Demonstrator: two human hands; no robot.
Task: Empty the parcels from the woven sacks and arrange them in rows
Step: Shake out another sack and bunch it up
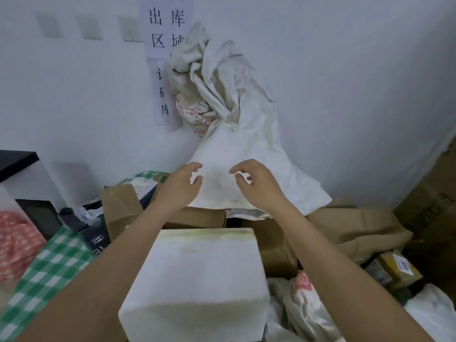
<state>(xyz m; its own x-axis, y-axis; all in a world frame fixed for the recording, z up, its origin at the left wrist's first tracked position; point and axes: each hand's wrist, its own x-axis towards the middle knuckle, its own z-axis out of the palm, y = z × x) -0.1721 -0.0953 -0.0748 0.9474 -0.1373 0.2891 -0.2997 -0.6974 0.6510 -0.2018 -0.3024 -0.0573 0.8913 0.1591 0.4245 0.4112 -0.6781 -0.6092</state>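
The white sack (237, 154) leans on the wall, atop a heap of boxes (197, 275). It looks soft, light and floppy — best grabbed by its loose bottom edge. The left hand (183, 186) and right hand (254, 183) reach for it, fingers apart and curled, holding nothing. Paper signs (162, 33) hang on the white wall — a green checked bag (49, 267) lies left.
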